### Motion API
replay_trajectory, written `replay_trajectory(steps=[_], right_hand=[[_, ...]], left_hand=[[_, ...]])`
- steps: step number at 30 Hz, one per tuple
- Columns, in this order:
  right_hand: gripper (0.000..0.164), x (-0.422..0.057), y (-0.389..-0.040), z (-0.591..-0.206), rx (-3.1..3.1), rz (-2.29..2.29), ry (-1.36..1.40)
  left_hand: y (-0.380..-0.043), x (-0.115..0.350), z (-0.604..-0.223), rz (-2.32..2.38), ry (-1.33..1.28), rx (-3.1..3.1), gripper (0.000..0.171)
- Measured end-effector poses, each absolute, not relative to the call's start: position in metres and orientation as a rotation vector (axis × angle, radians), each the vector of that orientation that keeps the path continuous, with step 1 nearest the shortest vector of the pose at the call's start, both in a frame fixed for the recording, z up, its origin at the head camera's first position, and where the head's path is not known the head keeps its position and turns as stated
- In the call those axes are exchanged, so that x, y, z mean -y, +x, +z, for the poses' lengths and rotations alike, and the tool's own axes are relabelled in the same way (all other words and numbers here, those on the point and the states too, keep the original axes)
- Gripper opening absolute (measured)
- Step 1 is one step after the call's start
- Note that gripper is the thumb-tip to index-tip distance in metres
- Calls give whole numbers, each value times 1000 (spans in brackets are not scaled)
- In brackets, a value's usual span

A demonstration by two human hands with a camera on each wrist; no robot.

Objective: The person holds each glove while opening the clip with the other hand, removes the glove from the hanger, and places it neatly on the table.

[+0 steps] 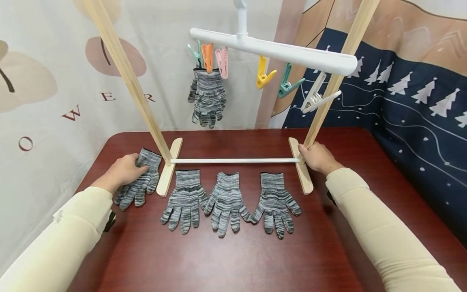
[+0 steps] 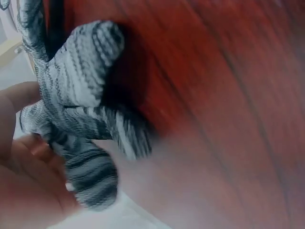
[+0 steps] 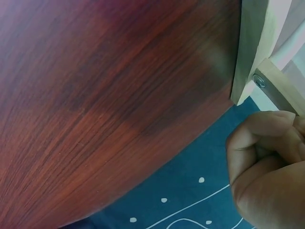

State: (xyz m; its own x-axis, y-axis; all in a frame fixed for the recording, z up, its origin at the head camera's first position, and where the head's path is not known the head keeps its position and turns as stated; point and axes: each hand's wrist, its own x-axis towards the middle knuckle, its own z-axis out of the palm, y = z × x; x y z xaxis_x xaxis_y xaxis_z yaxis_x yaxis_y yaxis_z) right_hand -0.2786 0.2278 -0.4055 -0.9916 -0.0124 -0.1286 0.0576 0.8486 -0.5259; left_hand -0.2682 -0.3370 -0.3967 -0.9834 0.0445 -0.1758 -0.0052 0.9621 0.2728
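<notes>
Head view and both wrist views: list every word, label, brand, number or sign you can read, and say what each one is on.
"O W E R": widely spaced dark red letters on the pale backdrop; the R sits right beside a wooden post.
Left sleeve: a small grey mark, too small to read.
Gloves and clothespins: no readable lettering.
Both wrist views: no readable text.

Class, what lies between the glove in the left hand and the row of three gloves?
In the head view, the rack's left wooden foot lies between the held striped glove and the row's leftmost glove.
</notes>
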Motion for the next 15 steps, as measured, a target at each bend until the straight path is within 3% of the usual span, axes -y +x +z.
replay_trajectory(steps=[5, 15], right_hand=[[57, -226, -278, -407, -2895, -847, 32], [59, -229, -279, -407, -2898, -830, 5]], left_hand=[[-259, 339, -393, 318, -94, -2979, 71], [-242, 327, -373, 363, -116, -3290, 41]])
